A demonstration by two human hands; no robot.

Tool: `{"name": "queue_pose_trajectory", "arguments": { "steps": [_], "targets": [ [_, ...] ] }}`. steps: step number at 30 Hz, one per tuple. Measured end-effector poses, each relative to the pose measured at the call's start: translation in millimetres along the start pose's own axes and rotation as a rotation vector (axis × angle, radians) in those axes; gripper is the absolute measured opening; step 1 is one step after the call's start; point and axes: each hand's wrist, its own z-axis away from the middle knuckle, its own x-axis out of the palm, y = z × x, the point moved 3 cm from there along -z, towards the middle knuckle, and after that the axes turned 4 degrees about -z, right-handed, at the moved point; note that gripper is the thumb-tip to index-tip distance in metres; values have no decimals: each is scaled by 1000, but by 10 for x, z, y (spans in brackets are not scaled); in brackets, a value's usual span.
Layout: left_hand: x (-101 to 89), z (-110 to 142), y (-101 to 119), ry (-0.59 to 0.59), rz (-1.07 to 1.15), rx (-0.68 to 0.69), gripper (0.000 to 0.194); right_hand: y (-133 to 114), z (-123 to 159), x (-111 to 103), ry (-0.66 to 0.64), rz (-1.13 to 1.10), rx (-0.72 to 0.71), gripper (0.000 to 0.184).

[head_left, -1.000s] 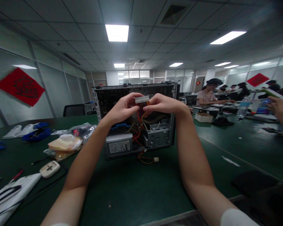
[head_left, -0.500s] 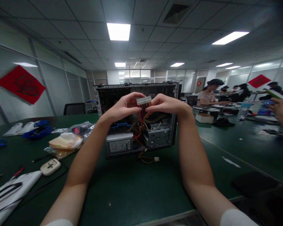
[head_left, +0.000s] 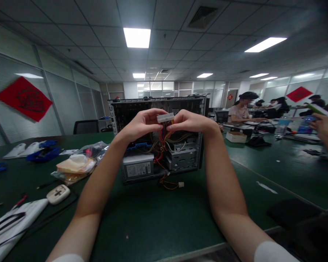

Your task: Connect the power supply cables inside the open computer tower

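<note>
Between my two hands is a wide white power connector (head_left: pixel 165 117) with a bundle of coloured wires (head_left: pixel 163 136) running down from it. My left hand (head_left: pixel 144 123) pinches its left end, and my right hand (head_left: pixel 186 120) grips the right end, thumb on the wires. Behind them stands an open computer case (head_left: pixel 155 99), its inside facing me. At its lower left sits a labelled power supply (head_left: pixel 138 168); a metal drive cage (head_left: pixel 183 158) fills the lower right. A small white plug (head_left: pixel 181 184) on thin wires hangs out over the case's bottom edge.
The green table (head_left: pixel 158 222) holds a bagged stack of yellowish items (head_left: pixel 75 167), a white square device (head_left: pixel 58 194) and a white board with black cables (head_left: pixel 19 225) on the left. Rightward are a small box (head_left: pixel 236 137), a bottle (head_left: pixel 282 127) and another person's hand (head_left: pixel 326 127).
The connector and both hands have shifted very slightly left and down in view, the connector still held at both ends. The computer case has barely moved in the picture.
</note>
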Motion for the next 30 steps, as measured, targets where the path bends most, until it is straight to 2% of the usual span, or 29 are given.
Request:
{"name": "queue_pose_trajectory", "arguments": {
  "steps": [11, 21, 25, 30],
  "targets": [
    [21, -14, -2, 8, 2, 1, 46, -3, -8, 19, 5, -7, -9, 39],
    [70, -7, 21, -32, 1, -61, 49, 54, -15, 21, -33, 3, -26, 43],
    [77, -24, 6, -17, -96, -26, 44, 69, -17, 10, -3, 17, -49, 44],
    [94, -32, 69, 54, -343, 54, 43, 62, -25, 28, 10, -48, -31, 41]
  ]
}}
